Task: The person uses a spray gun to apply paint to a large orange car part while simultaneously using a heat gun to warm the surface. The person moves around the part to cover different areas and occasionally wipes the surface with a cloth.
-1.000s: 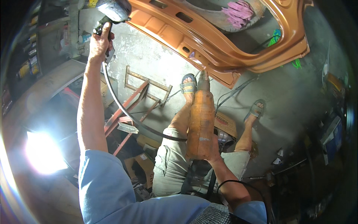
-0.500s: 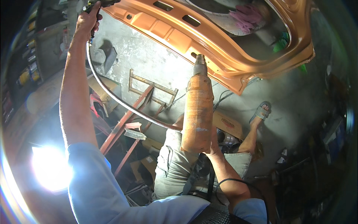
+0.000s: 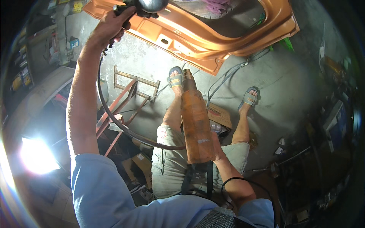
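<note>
Spray gun (image 3: 145,14), left hand (image 3: 112,24) closed round it, cup (image 3: 153,4) cut off above, right hand (image 3: 217,149) gripping heat gun (image 3: 197,125) (fingers hidden behind its body)

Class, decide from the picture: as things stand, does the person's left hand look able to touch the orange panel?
Probably yes: the left hand appears close to the left end of the orange panel, with no obstacle showing between, though depth is uncertain. The spray gun it grips would likely hinder grasping.
</note>
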